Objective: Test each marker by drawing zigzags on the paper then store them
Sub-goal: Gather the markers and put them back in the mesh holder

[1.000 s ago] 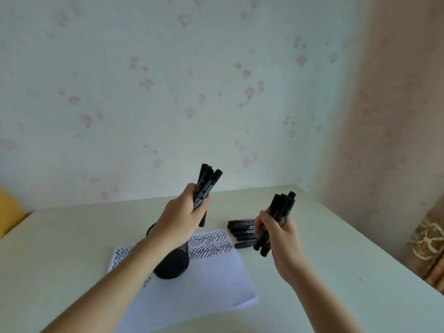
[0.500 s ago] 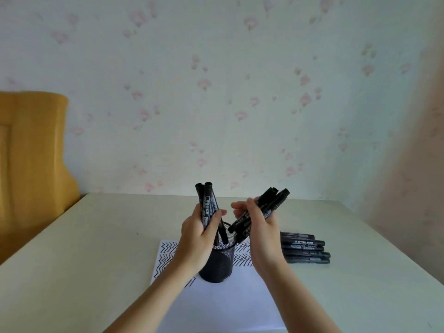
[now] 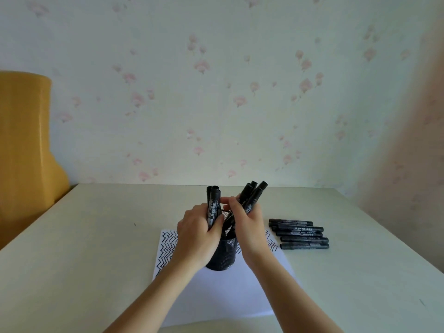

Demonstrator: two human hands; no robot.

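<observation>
A: What has changed in the last second?

B: Both hands have come together over the mesh cup (image 3: 222,254), which stands on the paper (image 3: 216,296). A second ago they were held apart, each with its own bundle, and the cup was half hidden behind the left arm.

A: And the hands now?

B: The left hand (image 3: 195,233) grips a bundle of markers (image 3: 212,207) upright, fingers curled round the barrels. The right hand (image 3: 247,228) grips a second bundle (image 3: 252,197) that leans to the right, its lower ends pointing down into the cup's mouth.

A: Are they inside the cup yet?

B: Hard to say; the fingers cover the rim, so it is unclear whether the lower ends rest on the bottom or only sit in the opening.

A: What does that mean for the task?

B: The paper already carries rows of zigzags (image 3: 168,251) on both sides of the cup, so testing looks largely done and storing seems under way. Five loose markers (image 3: 301,234) lie side by side on the table (image 3: 96,248) just right of the paper, not yet stored.
</observation>
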